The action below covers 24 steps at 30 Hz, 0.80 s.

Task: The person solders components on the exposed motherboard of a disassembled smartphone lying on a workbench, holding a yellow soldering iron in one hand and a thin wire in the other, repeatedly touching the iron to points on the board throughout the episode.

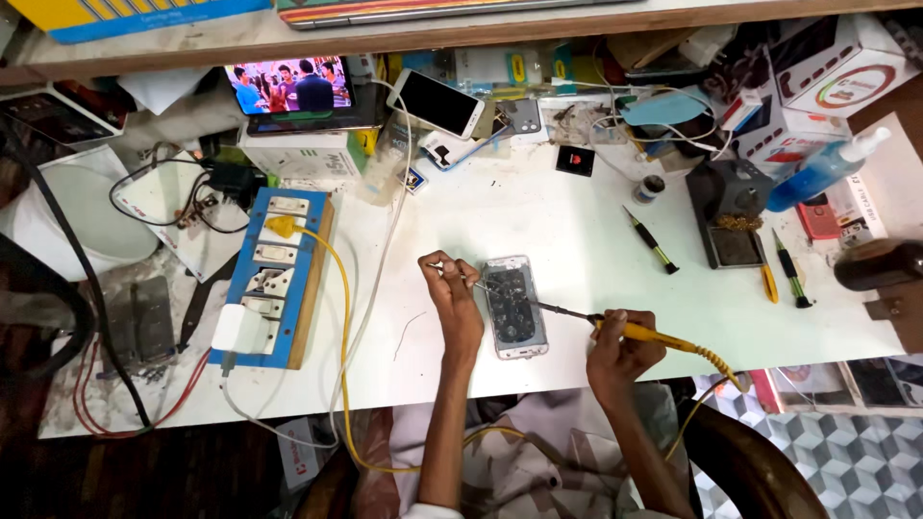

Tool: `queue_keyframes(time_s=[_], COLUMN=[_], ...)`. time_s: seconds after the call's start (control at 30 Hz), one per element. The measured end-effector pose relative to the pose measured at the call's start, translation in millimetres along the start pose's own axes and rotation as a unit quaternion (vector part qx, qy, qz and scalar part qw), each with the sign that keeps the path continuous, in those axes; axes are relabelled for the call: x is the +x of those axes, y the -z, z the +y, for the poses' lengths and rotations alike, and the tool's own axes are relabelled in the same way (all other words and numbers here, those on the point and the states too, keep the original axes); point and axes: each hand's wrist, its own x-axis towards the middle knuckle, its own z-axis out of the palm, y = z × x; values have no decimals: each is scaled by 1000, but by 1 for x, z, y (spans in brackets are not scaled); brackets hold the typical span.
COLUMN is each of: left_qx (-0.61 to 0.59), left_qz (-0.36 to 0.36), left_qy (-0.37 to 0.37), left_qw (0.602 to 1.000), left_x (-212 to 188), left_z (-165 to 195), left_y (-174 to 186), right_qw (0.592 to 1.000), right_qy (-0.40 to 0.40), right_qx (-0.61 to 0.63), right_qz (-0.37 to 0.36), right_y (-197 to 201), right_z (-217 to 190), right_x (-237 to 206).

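Note:
An opened smartphone [513, 306] with exposed insides lies face down on the white workbench [577, 231]. My left hand [452, 293] rests just left of it and pinches thin metal tweezers [460, 277] whose tip reaches the phone's upper left edge. My right hand [620, 344] grips a yellow-handled soldering iron [654, 336]; its dark tip touches the phone's right side. A yellow coiled cord runs from the iron toward the bench's front edge.
A blue switchboard [274, 279] with a white charger and yellow cable sits at left. Two screwdrivers [652, 240] [790, 271], a soldering stand [728, 216], a blue spray bottle [822, 168], boxes, a white phone [438, 102] and a phone playing video [290, 86] crowd the back.

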Motion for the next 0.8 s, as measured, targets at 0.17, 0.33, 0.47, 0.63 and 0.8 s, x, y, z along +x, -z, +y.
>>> queue_keyframes(time_s=[0.17,0.33,0.47,0.63,0.8], left_qx=[-18,-17,-18,-28,-14], left_qz=[-1,2,-2,2,-2], left_qy=[1,7,2,-1,-7], left_qw=[1000,1000,1000,1000,1000], left_x=[0,-3,-1,-1,0], left_z=[2,1,2,1,2], left_y=[0,0,1,1,1], right_qw=[999,990,993,995,999], right_qy=[-21,-87,-65,-46,-45], right_qx=[30,111,87,62,-5], right_qz=[-11,-22,-44,-66,-16], right_y=[0,2,2,3,2], right_z=[6,14,15,9,2], right_x=[0,-4,-10,-15,-9])
